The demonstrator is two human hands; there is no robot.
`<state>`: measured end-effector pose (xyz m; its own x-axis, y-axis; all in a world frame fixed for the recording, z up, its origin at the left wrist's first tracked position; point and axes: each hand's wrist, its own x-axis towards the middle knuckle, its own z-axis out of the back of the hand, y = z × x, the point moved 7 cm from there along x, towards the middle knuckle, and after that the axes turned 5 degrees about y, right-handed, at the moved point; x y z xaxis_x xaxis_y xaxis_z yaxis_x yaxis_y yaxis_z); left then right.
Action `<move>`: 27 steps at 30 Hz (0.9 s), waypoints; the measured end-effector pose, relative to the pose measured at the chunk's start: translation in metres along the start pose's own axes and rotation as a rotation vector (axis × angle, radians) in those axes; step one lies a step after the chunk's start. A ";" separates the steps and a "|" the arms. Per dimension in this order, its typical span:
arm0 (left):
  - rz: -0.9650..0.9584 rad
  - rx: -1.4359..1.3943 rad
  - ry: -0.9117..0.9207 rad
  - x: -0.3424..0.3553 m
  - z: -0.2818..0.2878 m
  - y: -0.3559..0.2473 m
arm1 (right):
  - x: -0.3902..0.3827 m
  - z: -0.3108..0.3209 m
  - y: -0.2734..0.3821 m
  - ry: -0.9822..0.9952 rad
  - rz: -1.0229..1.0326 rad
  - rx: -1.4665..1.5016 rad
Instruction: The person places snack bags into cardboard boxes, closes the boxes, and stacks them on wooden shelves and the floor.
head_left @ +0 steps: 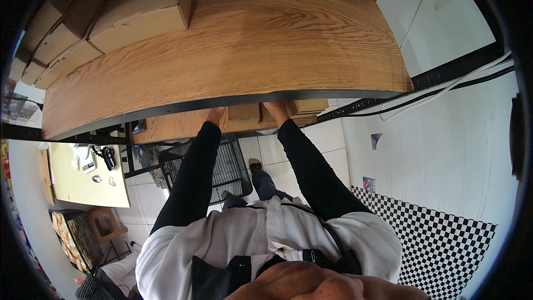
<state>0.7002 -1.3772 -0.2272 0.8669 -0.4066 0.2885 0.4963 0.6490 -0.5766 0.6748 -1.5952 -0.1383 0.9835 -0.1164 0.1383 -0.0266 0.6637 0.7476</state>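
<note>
Both my arms reach forward beneath the wooden upper shelf (261,39) to a lower wooden shelf (172,124). My left hand (217,115) is at the left side of a cardboard box (244,113) on that lower shelf. On the box's right side is my right hand (276,110), close to more cardboard (308,106). The upper shelf's dark front edge hides the fingers of both hands, so their grip on the box cannot be made out.
Several closed cardboard boxes (141,19) stand at the upper shelf's left end. Below the lower shelf sits a black mesh crate (226,164) on the tiled floor. A pale yellow table (72,183) at left bears a scale and a spoon. Cables (449,86) run along the right wall.
</note>
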 end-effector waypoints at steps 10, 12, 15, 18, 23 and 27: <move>0.099 0.665 0.437 -0.036 -0.052 0.021 | -0.015 -0.017 -0.031 0.058 -0.080 -0.287; 0.135 0.589 0.458 -0.032 -0.050 0.018 | -0.015 -0.016 -0.035 0.055 -0.084 -0.262; 0.177 0.491 0.470 -0.025 -0.043 0.007 | -0.011 -0.016 -0.039 0.060 -0.094 -0.216; 0.203 0.448 0.482 -0.023 -0.035 0.000 | -0.008 -0.022 -0.042 0.078 -0.104 -0.141; 0.222 0.399 0.500 -0.023 -0.027 -0.013 | 0.001 -0.046 -0.057 0.131 -0.151 0.132; 0.249 0.362 0.512 -0.033 -0.021 -0.021 | -0.040 -0.078 -0.091 0.201 -0.366 0.484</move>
<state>0.6602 -1.3910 -0.2411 0.8703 -0.4121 -0.2699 0.3460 0.9013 -0.2605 0.6522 -1.5932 -0.2631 0.9573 -0.1000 -0.2712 0.2860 0.1924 0.9387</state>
